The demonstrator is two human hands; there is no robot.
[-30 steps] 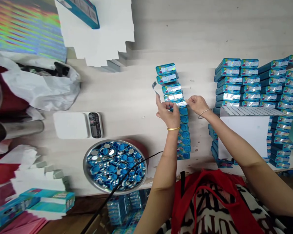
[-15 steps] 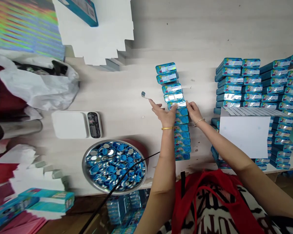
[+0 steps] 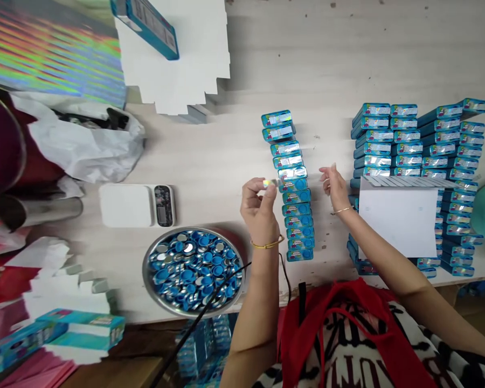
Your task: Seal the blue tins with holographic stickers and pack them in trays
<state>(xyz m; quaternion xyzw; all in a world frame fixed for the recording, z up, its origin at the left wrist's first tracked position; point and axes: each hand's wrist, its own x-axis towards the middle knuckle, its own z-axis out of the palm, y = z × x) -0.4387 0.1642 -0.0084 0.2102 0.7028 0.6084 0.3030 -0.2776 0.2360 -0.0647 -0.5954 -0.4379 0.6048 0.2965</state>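
Boxes [image 3: 296, 209], blue, twelve by count, set in one row from far to near on the pale table [image 3: 327, 70], a little right of the middle. Among these twelve, five at the far end with a silvery label each, and seven at the near end with one round blue mark each; the two farthest slightly apart from the other ten. Pinched firmly between thumb and forefinger of the left hand [image 3: 262, 207], just left of the row: one small shiny strip [image 3: 268, 184]. To the right of the row, near but not touching, the right hand [image 3: 334, 186], with fingers loosely bent and parted. On the wrists, two bracelets [image 3: 268, 244], one each. Farther right, four columns of more blue boxes [image 3: 376, 136], partly hidden under one white card stack [image 3: 398, 215], so total not possible to tell. To the left, near, one metal basin [image 3: 158, 302] with blue and silver caps [image 3: 194, 269], too overlapped for counting; farther from it, one white scale [image 3: 125, 206].
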